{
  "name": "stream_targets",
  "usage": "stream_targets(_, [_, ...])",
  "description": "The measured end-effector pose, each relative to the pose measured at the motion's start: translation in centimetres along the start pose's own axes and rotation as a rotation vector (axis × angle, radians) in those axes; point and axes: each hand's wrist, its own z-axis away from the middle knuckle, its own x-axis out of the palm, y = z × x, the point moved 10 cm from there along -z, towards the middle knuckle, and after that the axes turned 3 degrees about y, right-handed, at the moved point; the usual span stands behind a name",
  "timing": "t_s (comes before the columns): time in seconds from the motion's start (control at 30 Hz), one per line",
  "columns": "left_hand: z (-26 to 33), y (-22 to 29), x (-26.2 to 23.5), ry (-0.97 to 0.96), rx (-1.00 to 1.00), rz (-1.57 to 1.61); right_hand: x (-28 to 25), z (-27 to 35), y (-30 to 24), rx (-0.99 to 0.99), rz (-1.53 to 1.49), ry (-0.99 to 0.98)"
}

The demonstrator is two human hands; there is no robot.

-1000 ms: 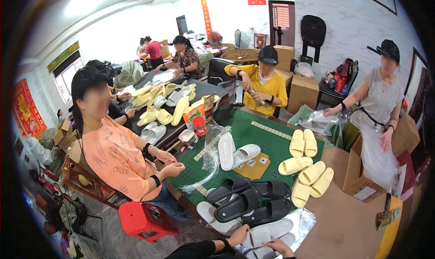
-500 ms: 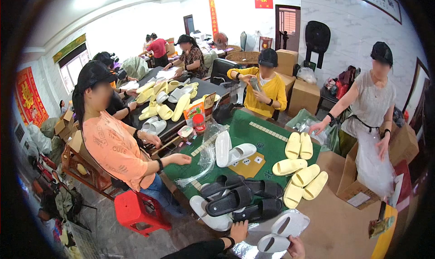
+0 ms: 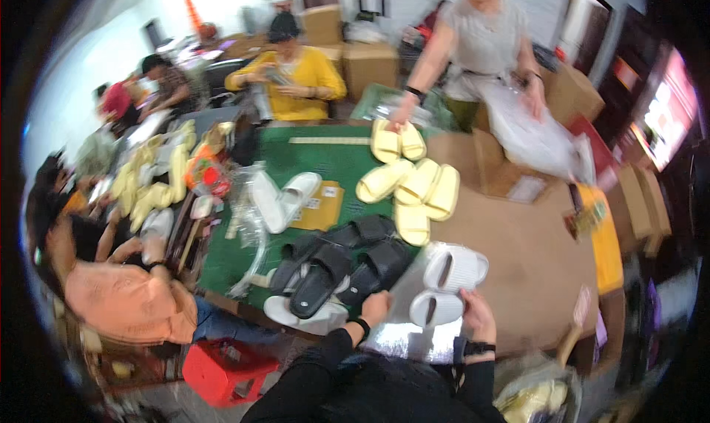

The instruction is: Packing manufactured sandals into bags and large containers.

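A pair of white slippers (image 3: 436,309) lies over a shiny clear plastic bag (image 3: 413,342) at the near edge of the table. My right hand (image 3: 479,316) grips the pair at its near right side, thumb against the lower slipper. On the other side my left hand (image 3: 376,308) is closed at the bag's left edge, just below the black slippers (image 3: 322,279). Those black slippers lie heaped over more white slippers (image 3: 307,321). Whether the white pair is inside the bag or on top of it, I cannot tell. The picture is blurred.
Yellow slippers (image 3: 418,186) lie beyond the bag, where a co-worker's hand (image 3: 401,116) touches one. Another white pair (image 3: 277,205) rests on the green mat (image 3: 325,153). An open cardboard box (image 3: 510,168) stands at right. A red stool (image 3: 225,371) is at lower left.
My view has swung to the right and down, so the scene has shifted left. My hands and the white slippers appear higher in the picture. The co-worker at right now reaches onto the yellow slippers.
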Motion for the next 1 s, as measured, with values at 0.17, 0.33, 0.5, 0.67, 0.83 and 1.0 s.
stream_targets(0.17, [-1.9, -1.4, 6.3, -0.378, -0.436, 0.852, -3.1, 3.0, -2.5, -0.184, -0.098, 0.177])
stream_targets(0.33, [-1.6, -0.6, 7.0, -0.541, -0.656, 1.269, -8.1, 6.1, -0.7, -0.174, -0.363, 0.395])
stream_targets(0.5, [-1.4, 0.3, 2.4, -0.192, -0.339, 0.005, -8.1, 6.7, 4.8, -0.086, -0.58, 0.463])
stream_targets(0.67, [4.4, 11.2, 2.8, -0.218, 0.588, -0.314, -9.2, 3.3, 10.6, -0.118, -0.565, 0.1])
stream_targets(0.83, [11.2, 7.3, 5.4, -0.59, 0.906, -0.527, -8.8, 4.7, 10.7, -0.105, 0.705, 0.753])
stream_targets(1.0, [12.3, 6.6, 5.3, -0.621, 1.033, -0.615, -5.6, 6.4, 7.9, -0.657, 1.261, 0.878])
